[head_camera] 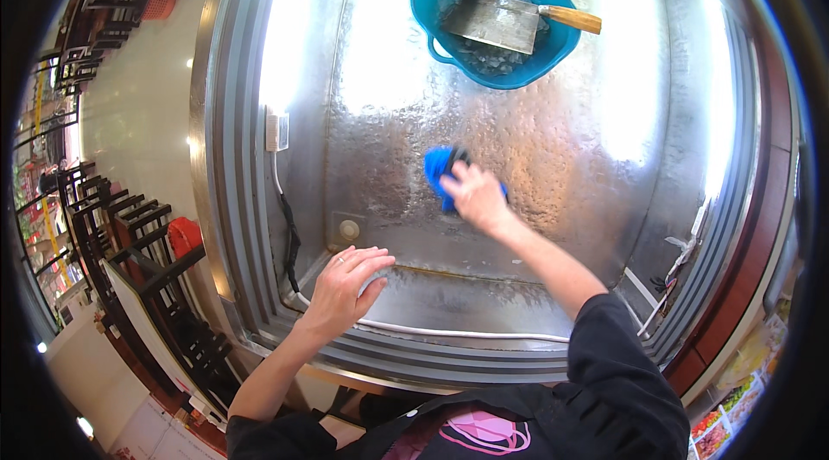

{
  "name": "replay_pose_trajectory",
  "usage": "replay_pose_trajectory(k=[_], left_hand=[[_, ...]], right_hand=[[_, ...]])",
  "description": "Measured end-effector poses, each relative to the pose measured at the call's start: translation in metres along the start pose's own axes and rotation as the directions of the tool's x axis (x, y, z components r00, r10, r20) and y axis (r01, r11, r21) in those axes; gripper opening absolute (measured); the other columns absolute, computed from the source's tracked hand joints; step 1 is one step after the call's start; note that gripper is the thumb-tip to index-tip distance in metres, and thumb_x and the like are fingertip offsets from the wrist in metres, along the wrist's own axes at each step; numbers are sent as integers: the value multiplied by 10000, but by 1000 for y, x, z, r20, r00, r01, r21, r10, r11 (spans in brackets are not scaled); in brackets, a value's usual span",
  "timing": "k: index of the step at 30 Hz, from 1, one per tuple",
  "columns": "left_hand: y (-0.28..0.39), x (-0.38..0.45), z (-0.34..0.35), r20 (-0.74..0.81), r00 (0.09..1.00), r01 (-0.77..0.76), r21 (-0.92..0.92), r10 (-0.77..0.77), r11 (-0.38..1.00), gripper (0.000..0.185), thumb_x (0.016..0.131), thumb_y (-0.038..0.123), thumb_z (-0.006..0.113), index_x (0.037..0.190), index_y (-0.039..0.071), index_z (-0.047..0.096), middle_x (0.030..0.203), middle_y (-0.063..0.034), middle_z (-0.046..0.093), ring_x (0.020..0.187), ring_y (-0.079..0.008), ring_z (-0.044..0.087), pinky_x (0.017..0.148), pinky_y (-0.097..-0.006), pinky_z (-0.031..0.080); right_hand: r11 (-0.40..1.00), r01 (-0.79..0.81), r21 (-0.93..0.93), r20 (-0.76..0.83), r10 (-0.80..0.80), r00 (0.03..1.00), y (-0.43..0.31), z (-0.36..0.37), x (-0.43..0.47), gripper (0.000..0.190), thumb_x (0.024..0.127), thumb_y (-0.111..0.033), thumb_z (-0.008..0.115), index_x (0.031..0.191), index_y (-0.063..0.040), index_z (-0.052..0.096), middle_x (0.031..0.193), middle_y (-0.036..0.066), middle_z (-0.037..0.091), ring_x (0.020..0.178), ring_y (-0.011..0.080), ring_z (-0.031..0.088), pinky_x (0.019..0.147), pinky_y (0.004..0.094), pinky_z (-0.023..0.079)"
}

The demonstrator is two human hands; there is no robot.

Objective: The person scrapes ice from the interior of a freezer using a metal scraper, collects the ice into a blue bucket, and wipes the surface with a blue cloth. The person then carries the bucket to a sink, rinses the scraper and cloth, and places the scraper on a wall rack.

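Observation:
My right hand reaches down to the wet metal floor of a stainless steel display case, its fingers closed on a blue cloth or brush with a dark part; blur hides which. Over the near edge of the case hovers my left hand, a ring on one finger, fingers spread and nothing held. Farther in stands a teal plastic tub with crushed ice. A cleaver with a wooden handle lies across the ice, its handle over the tub's right rim.
Grooved metal rails frame the case. A white cable runs along its near inner edge, and a small display unit sits on the left wall. Loose wires hang at right. Dark chairs stand left, outside the case.

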State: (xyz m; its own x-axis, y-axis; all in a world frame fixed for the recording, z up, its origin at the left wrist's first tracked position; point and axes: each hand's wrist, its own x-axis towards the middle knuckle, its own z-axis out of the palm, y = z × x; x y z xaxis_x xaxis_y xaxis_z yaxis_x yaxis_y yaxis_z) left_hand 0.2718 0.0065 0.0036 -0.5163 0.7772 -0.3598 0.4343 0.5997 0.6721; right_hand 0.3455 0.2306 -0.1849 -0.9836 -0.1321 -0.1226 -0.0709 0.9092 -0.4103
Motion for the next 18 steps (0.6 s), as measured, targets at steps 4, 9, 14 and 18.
replay_pose_trajectory(k=[4,9,14,18], left_hand=[[-3,0,3,11,999,43,1,-43,999,259,766,118,579,1021,71,557,1042,-91,579,976,-261,532,906,-387,383],[0,2,12,40,998,59,-17,-58,998,265,768,130,579,1025,72,551,1018,-87,582,949,-260,537,867,-370,399],[-6,9,43,144,983,119,-44,-112,992,270,772,149,572,1030,71,546,973,-89,583,897,-263,545,790,-360,422],[-6,28,70,209,976,58,5,-57,998,267,771,141,558,1031,78,546,953,-101,581,886,-269,548,769,-367,434]], right_hand=[[983,162,86,79,-169,982,-40,18,-81,176,690,-142,535,857,-173,584,916,44,478,802,199,506,592,319,406],[908,-32,418,106,-13,994,-2,-27,-125,246,650,-125,579,896,-128,590,898,78,537,778,254,553,644,354,465],[908,-347,237,325,262,909,26,-44,-186,385,680,-146,597,1056,-152,514,923,84,509,800,276,561,617,377,481],[941,-185,282,245,116,962,-4,-14,-190,394,675,-107,559,1063,-166,527,901,65,500,794,247,534,622,363,460]])
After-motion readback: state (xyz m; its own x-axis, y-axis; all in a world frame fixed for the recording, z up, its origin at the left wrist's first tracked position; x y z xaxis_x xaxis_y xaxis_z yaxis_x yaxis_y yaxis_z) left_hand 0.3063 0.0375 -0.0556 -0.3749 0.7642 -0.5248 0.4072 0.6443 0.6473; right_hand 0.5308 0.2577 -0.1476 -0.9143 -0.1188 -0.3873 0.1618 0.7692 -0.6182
